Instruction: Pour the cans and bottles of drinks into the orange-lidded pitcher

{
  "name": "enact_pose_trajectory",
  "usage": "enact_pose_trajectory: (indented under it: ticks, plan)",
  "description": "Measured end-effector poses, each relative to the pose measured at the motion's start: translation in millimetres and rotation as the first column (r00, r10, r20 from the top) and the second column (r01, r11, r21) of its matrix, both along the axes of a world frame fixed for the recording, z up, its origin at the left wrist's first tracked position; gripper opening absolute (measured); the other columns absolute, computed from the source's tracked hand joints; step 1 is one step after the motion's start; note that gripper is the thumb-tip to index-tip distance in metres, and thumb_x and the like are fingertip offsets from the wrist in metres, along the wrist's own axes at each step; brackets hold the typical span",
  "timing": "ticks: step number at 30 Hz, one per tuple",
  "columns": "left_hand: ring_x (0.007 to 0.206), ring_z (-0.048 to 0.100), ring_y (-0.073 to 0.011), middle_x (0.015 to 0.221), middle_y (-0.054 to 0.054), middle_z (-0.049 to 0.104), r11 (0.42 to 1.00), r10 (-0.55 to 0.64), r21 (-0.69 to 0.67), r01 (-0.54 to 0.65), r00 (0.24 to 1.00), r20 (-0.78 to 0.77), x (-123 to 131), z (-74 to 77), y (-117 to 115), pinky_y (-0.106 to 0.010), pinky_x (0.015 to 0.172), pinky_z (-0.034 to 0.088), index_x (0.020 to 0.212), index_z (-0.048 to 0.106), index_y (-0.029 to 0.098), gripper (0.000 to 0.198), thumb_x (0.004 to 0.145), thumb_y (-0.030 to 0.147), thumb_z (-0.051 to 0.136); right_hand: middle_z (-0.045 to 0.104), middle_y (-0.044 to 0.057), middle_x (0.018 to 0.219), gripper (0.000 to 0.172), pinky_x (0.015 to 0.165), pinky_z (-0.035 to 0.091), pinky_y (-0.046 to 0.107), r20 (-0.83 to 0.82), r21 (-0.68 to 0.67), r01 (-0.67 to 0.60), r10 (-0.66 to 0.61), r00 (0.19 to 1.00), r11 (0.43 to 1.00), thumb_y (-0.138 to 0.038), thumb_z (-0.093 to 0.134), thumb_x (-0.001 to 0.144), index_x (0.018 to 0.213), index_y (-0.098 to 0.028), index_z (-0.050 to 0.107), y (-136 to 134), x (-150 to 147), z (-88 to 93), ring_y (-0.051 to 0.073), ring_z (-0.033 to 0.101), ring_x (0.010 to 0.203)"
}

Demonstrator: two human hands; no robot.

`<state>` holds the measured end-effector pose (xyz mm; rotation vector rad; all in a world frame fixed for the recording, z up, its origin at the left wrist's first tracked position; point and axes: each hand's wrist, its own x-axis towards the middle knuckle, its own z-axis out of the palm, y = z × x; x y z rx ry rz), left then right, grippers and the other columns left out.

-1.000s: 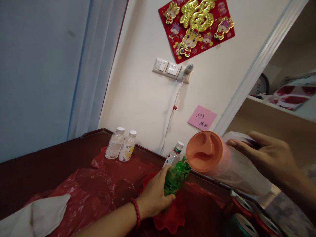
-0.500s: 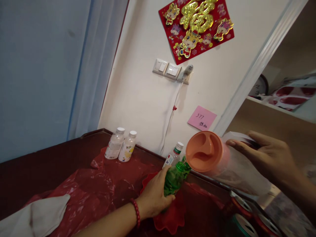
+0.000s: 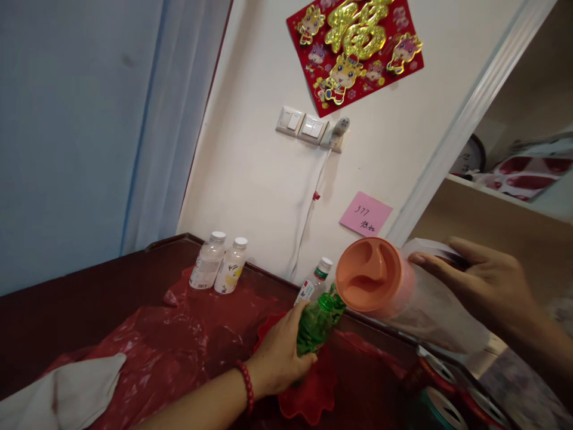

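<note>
My left hand (image 3: 282, 352), with a red bead bracelet at the wrist, is wrapped round a green plastic bottle (image 3: 313, 325). The bottle's neck is uncapped, and it stands over a red scalloped dish (image 3: 308, 400). By its handle, my right hand (image 3: 487, 280) grips a translucent pitcher (image 3: 439, 316) with an orange lid (image 3: 369, 275). The pitcher is tilted, its lid turned to the left and close above the bottle's mouth. I cannot make out any stream of liquid between them. Behind the green bottle stands a clear bottle (image 3: 313, 283) with a white cap.
Two white-capped bottles (image 3: 230, 266) stand at the back left on red plastic film (image 3: 179, 334). Several drink cans (image 3: 441, 409) are at the lower right. A pale cloth (image 3: 62, 391) lies at the lower left. A white cable (image 3: 307, 221) hangs down the wall.
Hardly anything differs. Both hands, the green bottle and the tilted pitcher hold almost the same positions.
</note>
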<state>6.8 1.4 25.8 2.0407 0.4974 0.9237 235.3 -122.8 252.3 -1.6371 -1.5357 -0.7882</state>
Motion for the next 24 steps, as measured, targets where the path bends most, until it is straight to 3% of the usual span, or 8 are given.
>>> enact_pose_trajectory:
  ticks: [24]
  plan:
    - [0.142, 0.045, -0.0291, 0.155, -0.013, 0.046, 1.0, -0.011, 0.011, 0.011, 1.0, 0.017, 3.5, -5.7, 3.6, -0.045, 0.12, 0.036, 0.153, 0.028, 0.02, 0.094, 0.069, 0.011, 0.068, 0.041, -0.004, 0.053, 0.067, 0.046, 0.028, 0.024, -0.036, -0.015, 0.007, -0.008, 0.999, 1.0, -0.083, 0.069, 0.071, 0.058, -0.021, 0.051, 0.2, 0.6, -0.1, 0.015, 0.037, 0.051]
